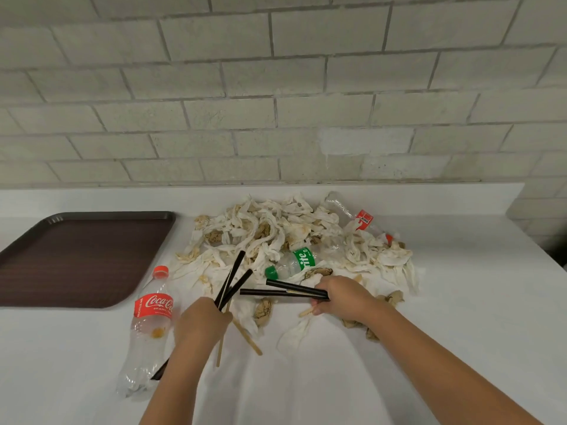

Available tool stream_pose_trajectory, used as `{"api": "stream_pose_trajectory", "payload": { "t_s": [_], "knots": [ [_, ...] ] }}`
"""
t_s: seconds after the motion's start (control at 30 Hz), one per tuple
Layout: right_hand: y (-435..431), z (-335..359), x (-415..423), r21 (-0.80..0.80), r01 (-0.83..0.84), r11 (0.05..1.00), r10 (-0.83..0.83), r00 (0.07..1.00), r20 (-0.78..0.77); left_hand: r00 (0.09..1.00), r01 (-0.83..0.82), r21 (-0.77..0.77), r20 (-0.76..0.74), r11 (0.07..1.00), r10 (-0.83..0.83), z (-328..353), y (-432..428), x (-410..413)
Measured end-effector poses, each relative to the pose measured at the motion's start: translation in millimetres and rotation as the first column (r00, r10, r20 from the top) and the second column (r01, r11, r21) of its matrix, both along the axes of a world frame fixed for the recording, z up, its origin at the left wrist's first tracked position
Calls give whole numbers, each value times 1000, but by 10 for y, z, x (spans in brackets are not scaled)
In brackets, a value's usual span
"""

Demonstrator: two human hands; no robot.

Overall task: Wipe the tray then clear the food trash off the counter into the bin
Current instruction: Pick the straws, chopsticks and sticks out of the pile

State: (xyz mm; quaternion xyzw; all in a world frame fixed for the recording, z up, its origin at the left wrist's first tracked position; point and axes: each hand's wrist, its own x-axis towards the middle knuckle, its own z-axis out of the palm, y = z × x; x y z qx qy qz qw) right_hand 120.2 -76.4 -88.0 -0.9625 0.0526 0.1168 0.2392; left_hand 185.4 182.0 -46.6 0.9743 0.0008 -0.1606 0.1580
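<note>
White counter (460, 348) against a grey brick wall: your brown tray (76, 256) lies bare at the left edge, so you seem to be clearing trash. Your left hand (201, 322) is clenched on black-sleeved chopsticks (234, 279); your right hand (342, 297) pinches two more (285, 289). Crumpled napkins (276, 228) and three bottles remain mid-counter. No bin shows; next, carry these to it.

Crumpled paper napkins (276, 228), clear plastic bottles (147, 332)
</note>
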Motion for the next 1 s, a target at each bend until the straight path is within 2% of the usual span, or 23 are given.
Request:
{"api": "stream_pose_trajectory", "payload": {
  "t_s": [0.1, 0.2, 0.3, 0.43, 0.5, 0.57, 0.63, 0.7, 0.87, 1.0],
  "knots": [
    [-11, -25, -42, -7, -7, 1000, 8, 998, 56, 996, -74, -117, -47, 990, 69, -214, -1, -90],
    [-47, -44, -99, 35, 44, 998, -49, 984, 169, 990, -143, -312, -45, 939, 136, -263, 33, -144],
    [-94, -11, -140, 56, 84, 995, -96, 959, 266, 969, -241, -526, -88, 816, 229, -230, 66, -131],
    [-124, 102, -156, 131, 137, 982, -174, 929, 328, 920, -376, -673, -189, 637, 343, -208, 86, -66],
    [-135, 155, -158, 167, 164, 972, -214, 913, 347, 921, -373, -668, -179, 644, 347, -230, 113, -43],
    [-139, 207, -163, 208, 187, 960, -253, 899, 358, 932, -339, -609, -115, 717, 343, -285, 136, -26],
    [-137, 269, -167, 235, 211, 949, -289, 880, 376, 949, -295, -463, -45, 836, 311, -364, 131, -29],
    [-154, 321, -166, 277, 229, 933, -329, 854, 402, 962, -263, -309, -17, 914, 272, -412, 72, -57],
    [-218, 473, -159, 296, 282, 913, -387, 830, 402, 972, -229, -175, 4, 957, 234, -418, -128, -132],
    [-269, 599, -200, 427, 350, 834, -516, 771, 374, 973, -223, -169, 15, 960, 228, -442, -109, -123]
  ]
}}
